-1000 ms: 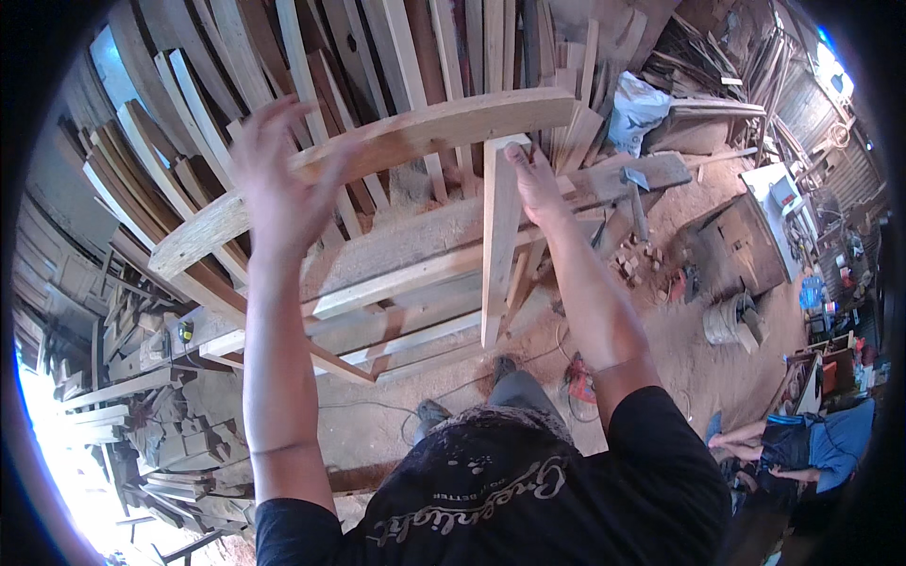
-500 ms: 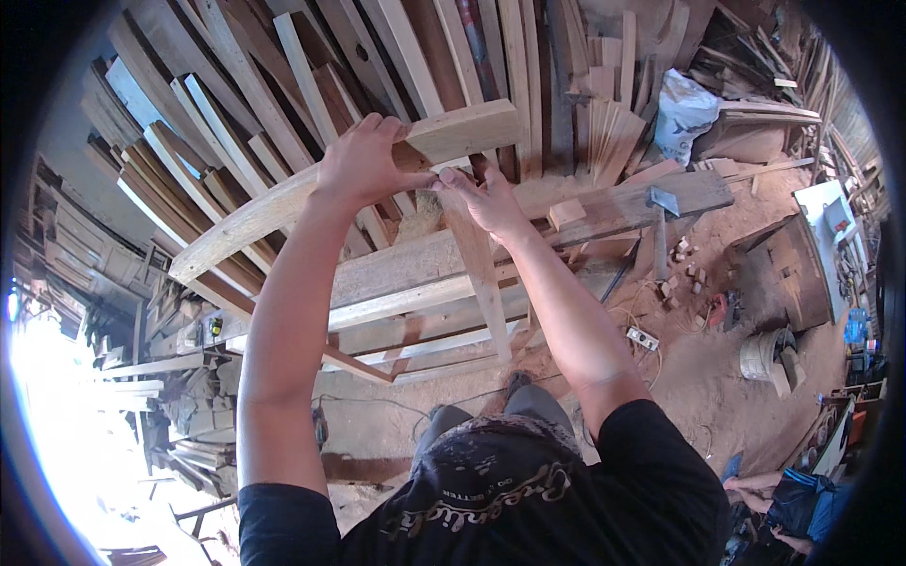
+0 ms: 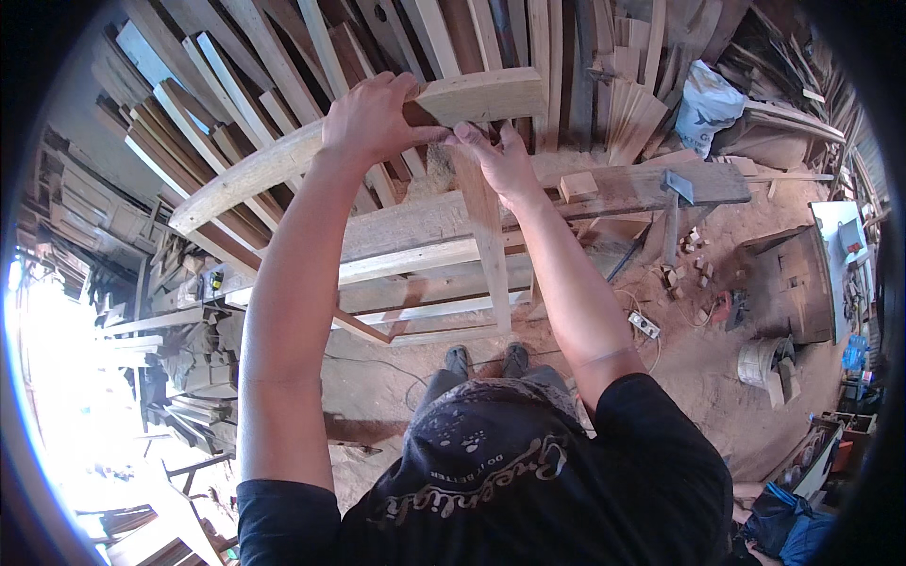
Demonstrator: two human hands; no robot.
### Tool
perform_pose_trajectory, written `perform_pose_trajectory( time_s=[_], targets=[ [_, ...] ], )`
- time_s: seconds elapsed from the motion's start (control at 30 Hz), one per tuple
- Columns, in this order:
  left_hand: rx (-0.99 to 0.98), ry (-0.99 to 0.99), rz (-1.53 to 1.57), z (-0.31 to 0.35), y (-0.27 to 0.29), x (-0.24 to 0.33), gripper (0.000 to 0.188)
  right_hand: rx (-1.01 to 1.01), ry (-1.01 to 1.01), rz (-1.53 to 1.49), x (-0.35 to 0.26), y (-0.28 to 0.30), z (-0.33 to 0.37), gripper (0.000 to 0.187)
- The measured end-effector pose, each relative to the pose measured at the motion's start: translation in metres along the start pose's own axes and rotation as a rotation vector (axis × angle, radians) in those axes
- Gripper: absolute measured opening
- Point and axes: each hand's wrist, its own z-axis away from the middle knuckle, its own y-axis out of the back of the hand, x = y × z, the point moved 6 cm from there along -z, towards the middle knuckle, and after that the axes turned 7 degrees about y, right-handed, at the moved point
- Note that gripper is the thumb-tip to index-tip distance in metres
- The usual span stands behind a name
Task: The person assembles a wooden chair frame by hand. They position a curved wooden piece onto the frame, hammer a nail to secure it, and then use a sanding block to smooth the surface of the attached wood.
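Observation:
A long pale wooden beam (image 3: 250,177) slants across in front of me, its right end higher in the picture. My left hand (image 3: 371,121) is closed over the beam near its middle, thumb stretched toward the right hand. Just below the beam, my right hand (image 3: 500,165) wraps round the top of a narrow wooden upright (image 3: 487,250), where the two pieces meet. My thumbs nearly touch there, and the joint itself is partly hidden by the fingers. The upright runs down to a low wooden crosspiece (image 3: 448,335) near my feet.
Behind the beam lies a thick plank bench (image 3: 406,229) bearing a wood block (image 3: 578,187) and a hammer-like tool (image 3: 679,186). Boards (image 3: 255,104) lean at the back. Right are a white sack (image 3: 708,106), a power strip (image 3: 644,325), cables and a bucket (image 3: 758,363).
The view has shifted, and more of my feet shows. The beam's right end sits higher in the picture. Both hands keep their grips with little change.

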Motion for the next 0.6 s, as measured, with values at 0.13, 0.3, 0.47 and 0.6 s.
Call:
perform_pose_trajectory(
  time_s=[0.13,0.3,0.47,0.6],
  targets=[
    [-0.017,0.008,0.004,0.001,0.000,0.000,0.088,0.037,-0.031,-0.014,0.000,0.002,0.003,0.063],
    [-0.017,0.028,-0.005,0.003,0.004,0.000,0.091,0.041,-0.018,0.029,-0.007,-0.001,0.005,0.061],
    [-0.031,0.033,0.019,0.003,-0.001,-0.002,0.092,0.067,0.041,0.199,0.001,0.011,0.002,0.058],
    [0.060,-0.007,0.006,0.005,-0.001,0.001,0.092,0.097,-0.028,0.253,0.004,0.012,0.004,0.055]
  ],
)
